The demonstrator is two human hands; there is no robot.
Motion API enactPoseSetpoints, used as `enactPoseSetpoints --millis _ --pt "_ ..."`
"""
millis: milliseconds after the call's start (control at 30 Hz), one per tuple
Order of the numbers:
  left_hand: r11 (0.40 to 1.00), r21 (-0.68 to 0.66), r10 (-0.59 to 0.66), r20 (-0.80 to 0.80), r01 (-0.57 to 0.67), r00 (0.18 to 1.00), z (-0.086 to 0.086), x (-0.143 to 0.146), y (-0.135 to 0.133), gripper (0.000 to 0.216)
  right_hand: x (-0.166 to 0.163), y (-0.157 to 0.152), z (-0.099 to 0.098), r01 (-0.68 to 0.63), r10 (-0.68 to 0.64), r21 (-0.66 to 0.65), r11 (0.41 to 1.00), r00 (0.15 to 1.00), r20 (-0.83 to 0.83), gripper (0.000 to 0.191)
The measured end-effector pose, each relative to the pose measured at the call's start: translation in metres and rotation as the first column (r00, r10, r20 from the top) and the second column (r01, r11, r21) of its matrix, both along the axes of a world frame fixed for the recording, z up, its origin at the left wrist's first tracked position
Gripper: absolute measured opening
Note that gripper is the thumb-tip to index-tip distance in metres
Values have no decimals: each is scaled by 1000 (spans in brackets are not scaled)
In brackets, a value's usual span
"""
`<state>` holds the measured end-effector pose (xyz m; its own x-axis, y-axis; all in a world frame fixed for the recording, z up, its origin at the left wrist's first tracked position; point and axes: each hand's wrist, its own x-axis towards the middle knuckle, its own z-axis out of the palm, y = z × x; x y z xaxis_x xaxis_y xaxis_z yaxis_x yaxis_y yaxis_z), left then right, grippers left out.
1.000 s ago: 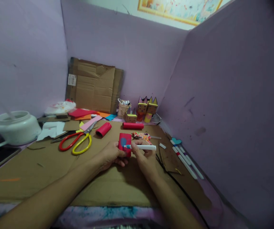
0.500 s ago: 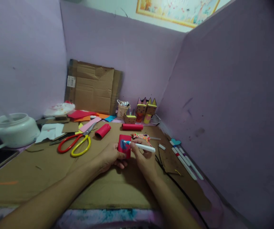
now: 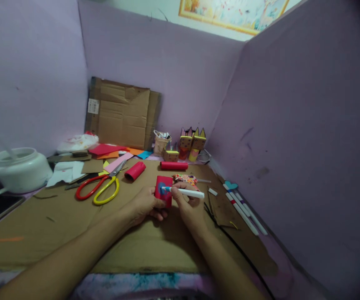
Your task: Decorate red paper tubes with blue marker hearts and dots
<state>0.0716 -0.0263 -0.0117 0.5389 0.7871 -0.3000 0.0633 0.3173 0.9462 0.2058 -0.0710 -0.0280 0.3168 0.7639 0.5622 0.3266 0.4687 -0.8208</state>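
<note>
1. Red, rectangular-looking paper piece [image 3: 168,181] at centre stage, over the brown cardboard sheet [image 3: 129,250], between the two hands, wearing a rounded blue patch [image 3: 161,186] on its face.
2. Left hand [image 3: 145,205] pinches its lower left side, thumb across the front, other fingers curled below.
3. Right hand [image 3: 191,206] has a white-barrelled, blue-collared marker [image 3: 190,193] pinched between thumb and fingers, lying nearly level; its tip is right at the patch, though actual contact is too small to tell.
4. Just beyond, a short red paper tube [image 3: 135,171] and a longer, slimmer red roll [image 3: 174,166] lie apart.
5. Over left, red-and-yellow-handled metal scissors [image 3: 117,187] rest with blades pointing away.
6. Far right, white markers with coloured bands [image 3: 245,216] lie side by side, near a teal heart-shaped piece [image 3: 231,185].
</note>
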Motion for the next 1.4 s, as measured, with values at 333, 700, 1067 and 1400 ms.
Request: enactPoseSetpoints --millis 333,700,1067,1400 --pt "1000 -4 10 42 -9 999 -4 0 1 30 2 3 -4 48 -48 20 999 999 -23 14" --pt "1000 -24 8 30 -8 1000 -1 -1 -1 21 12 -9 -3 84 -93 -62 994 983 -159 27" --pt "1000 -6 6 50 -6 999 -5 -1 1 22 5 -12 -1 69 -74 -60 996 994 -79 19" --pt "1000 -12 3 51 -3 999 1 -1 -3 27 2 -10 -1 78 -79 -21 997 995 -66 16"
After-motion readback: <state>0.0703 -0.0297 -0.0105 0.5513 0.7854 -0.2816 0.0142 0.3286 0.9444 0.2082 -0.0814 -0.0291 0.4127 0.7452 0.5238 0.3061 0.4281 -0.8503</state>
